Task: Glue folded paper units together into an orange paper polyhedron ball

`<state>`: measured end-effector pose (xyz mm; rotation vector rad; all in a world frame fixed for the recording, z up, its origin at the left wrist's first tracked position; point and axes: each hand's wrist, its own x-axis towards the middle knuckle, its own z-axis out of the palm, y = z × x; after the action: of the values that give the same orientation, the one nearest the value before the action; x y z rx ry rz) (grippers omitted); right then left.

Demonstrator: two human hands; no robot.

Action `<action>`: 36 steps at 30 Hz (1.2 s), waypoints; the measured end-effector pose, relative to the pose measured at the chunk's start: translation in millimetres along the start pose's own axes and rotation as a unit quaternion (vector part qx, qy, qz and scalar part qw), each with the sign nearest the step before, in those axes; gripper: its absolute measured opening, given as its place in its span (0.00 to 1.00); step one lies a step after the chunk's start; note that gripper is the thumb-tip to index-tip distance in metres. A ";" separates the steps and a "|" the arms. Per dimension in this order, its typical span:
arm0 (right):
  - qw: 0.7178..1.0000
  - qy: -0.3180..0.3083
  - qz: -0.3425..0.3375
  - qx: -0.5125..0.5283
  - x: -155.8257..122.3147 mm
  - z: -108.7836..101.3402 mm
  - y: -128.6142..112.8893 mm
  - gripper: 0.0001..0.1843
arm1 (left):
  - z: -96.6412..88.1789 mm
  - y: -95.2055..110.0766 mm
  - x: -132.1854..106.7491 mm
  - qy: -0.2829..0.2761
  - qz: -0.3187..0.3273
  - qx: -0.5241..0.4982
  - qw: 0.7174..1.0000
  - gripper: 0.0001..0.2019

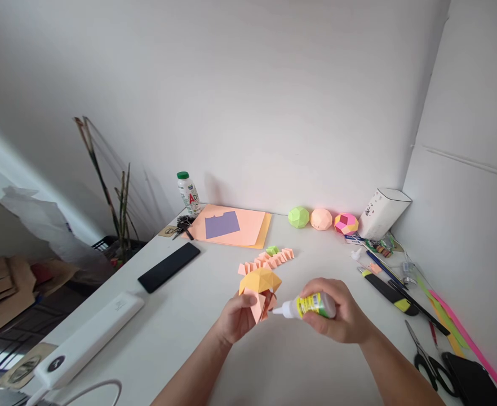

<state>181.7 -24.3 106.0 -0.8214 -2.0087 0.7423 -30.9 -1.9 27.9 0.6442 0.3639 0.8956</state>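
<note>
My left hand [235,318] is closed on a folded paper ball [260,280], orange-yellow on top and peach below, with an open gap facing right. In my right hand [344,310] lies a small glue bottle [311,305] with a yellow and green label. The bottle is tipped on its side, its white nozzle pointing left at the gap in the paper ball. Whether the tip touches the paper I cannot tell. Just behind the ball, a row of folded peach paper strips [274,259] lies on the table, with a small green piece [273,250] among them.
Three finished paper balls [321,219] stand by the wall, near a white box [384,213]. Peach paper sheets [235,224], a bottle with a green cap [188,193], a black phone [169,267] and a white power strip [90,338] lie leftward. Scissors [428,361] and a cutter [387,290] are right.
</note>
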 end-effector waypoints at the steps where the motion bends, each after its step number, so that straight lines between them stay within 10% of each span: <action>1: 1.000 0.010 0.011 0.016 -0.3 -1.8 -0.3 0.07 | -0.1 -0.3 0.3 0.000 0.009 -0.004 1.000 0.13; 36: 0.997 0.023 -0.051 -0.044 -1.5 2.3 -15.6 0.11 | -10.1 -5.1 1.1 -0.076 0.015 -0.026 0.997 0.12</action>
<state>176.1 -35.5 115.7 -0.7738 -2.0364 0.5755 -32.7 0.3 16.9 0.6660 0.1936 0.8762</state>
